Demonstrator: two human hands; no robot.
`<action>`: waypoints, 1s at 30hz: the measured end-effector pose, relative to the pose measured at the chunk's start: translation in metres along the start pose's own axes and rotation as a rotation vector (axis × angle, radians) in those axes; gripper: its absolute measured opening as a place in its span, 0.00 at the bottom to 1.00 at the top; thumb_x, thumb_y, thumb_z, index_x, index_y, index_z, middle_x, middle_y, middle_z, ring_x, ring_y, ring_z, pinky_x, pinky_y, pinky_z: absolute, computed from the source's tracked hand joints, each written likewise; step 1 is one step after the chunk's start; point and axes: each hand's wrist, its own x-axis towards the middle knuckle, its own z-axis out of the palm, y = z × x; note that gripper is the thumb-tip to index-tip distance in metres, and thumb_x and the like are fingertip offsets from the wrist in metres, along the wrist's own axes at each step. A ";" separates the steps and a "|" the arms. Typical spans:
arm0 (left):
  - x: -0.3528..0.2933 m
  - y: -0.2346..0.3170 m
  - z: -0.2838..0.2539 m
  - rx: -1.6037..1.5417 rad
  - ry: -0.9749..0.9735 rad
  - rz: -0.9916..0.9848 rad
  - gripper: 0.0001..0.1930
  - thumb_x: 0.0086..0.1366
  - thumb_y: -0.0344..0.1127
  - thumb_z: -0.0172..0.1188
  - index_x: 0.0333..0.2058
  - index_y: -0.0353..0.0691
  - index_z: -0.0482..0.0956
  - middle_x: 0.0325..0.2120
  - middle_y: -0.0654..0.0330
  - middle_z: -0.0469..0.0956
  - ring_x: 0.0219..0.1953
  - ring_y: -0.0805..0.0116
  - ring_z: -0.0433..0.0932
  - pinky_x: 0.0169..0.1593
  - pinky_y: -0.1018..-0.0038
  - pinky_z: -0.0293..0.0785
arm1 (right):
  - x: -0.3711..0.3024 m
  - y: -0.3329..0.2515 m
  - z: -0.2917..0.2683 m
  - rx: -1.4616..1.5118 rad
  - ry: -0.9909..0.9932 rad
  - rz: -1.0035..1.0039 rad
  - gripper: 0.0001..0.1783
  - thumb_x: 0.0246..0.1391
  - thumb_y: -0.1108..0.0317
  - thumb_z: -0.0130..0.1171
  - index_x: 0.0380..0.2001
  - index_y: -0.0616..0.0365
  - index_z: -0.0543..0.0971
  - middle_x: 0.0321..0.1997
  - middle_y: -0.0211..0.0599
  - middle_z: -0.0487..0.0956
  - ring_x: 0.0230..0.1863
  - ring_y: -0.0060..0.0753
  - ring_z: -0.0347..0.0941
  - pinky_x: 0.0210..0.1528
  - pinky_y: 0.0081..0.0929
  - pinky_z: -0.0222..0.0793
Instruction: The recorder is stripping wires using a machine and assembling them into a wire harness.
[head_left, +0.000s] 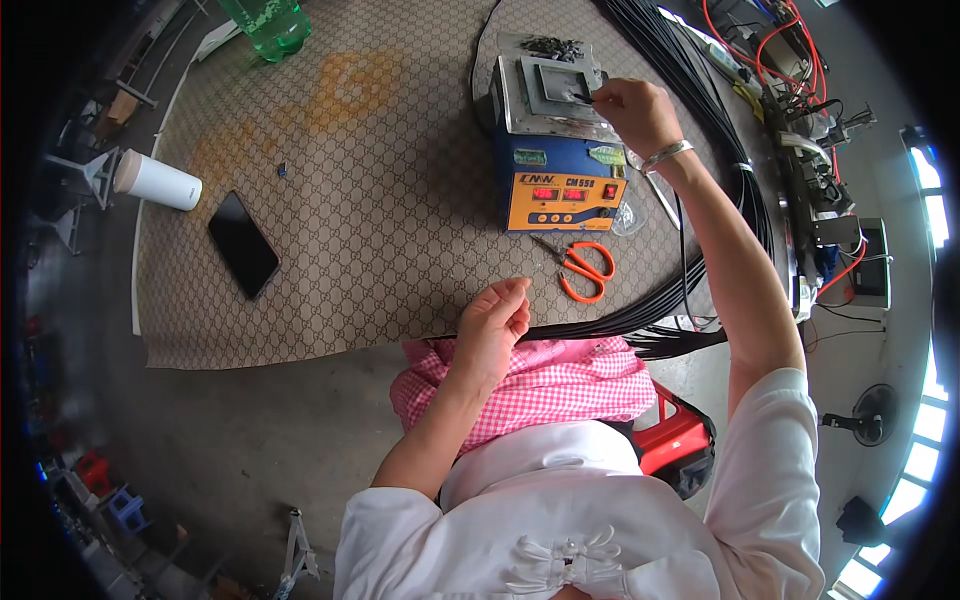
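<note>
On the table stands a blue and orange solder pot (565, 200) with red digits lit on its front and a square metal basin on top. My right hand (635, 112) reaches over the basin's right side, fingers pinched on a thin black piece (582, 98) that looks like a cable end. Its tip is at the basin; the fingers hide the rest. Nearer the table's front edge, my left hand (493, 325) is closed in a pinch, and whatever is between its fingertips is too small to see. Orange-handled scissors (587, 272) lie to the right of that hand, in front of the pot.
A thick bundle of black cable (745, 200) runs along the table's right side and front edge. At the left are a black phone (243, 246), a white cup (158, 181) and a tiny blue piece (282, 170). A green bottle (272, 28) stands at the back.
</note>
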 end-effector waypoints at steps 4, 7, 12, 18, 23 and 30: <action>0.000 0.001 0.000 -0.001 0.011 -0.009 0.07 0.60 0.32 0.52 0.36 0.37 0.73 0.21 0.67 0.69 0.23 0.80 0.65 0.29 0.84 0.63 | 0.001 0.001 0.001 0.006 0.009 -0.012 0.08 0.41 0.66 0.54 0.26 0.53 0.80 0.26 0.41 0.78 0.29 0.42 0.75 0.35 0.31 0.70; 0.000 0.001 -0.001 -0.004 0.014 -0.012 0.07 0.60 0.32 0.52 0.36 0.37 0.73 0.21 0.68 0.69 0.22 0.81 0.66 0.29 0.84 0.63 | 0.001 0.000 0.000 0.003 0.006 -0.013 0.08 0.41 0.66 0.54 0.26 0.53 0.80 0.26 0.41 0.78 0.29 0.42 0.75 0.35 0.31 0.70; 0.000 -0.001 -0.002 -0.012 -0.002 -0.005 0.07 0.60 0.32 0.52 0.36 0.38 0.73 0.21 0.68 0.70 0.22 0.81 0.66 0.29 0.84 0.63 | -0.004 0.002 -0.004 0.082 0.040 -0.028 0.08 0.41 0.65 0.56 0.27 0.54 0.80 0.24 0.37 0.78 0.25 0.34 0.75 0.30 0.27 0.71; -0.006 0.002 0.008 0.017 -0.029 0.014 0.07 0.60 0.31 0.53 0.36 0.37 0.73 0.21 0.67 0.70 0.22 0.81 0.67 0.28 0.85 0.64 | -0.039 -0.015 -0.032 1.022 -0.208 0.402 0.10 0.47 0.70 0.58 0.33 0.65 0.76 0.21 0.30 0.74 0.17 0.12 0.63 0.16 0.09 0.56; -0.013 0.009 0.031 0.063 -0.088 0.083 0.08 0.60 0.31 0.53 0.37 0.36 0.72 0.21 0.66 0.70 0.22 0.80 0.67 0.27 0.86 0.64 | -0.081 -0.033 -0.049 1.401 -0.248 0.460 0.08 0.48 0.71 0.57 0.32 0.64 0.75 0.22 0.29 0.73 0.18 0.13 0.65 0.16 0.08 0.56; -0.029 0.024 0.086 0.210 -0.211 0.303 0.11 0.61 0.34 0.52 0.40 0.35 0.72 0.25 0.68 0.70 0.27 0.83 0.66 0.32 0.87 0.62 | -0.142 -0.052 -0.059 1.653 -0.274 0.458 0.07 0.50 0.71 0.56 0.32 0.61 0.74 0.23 0.28 0.73 0.19 0.15 0.65 0.15 0.09 0.54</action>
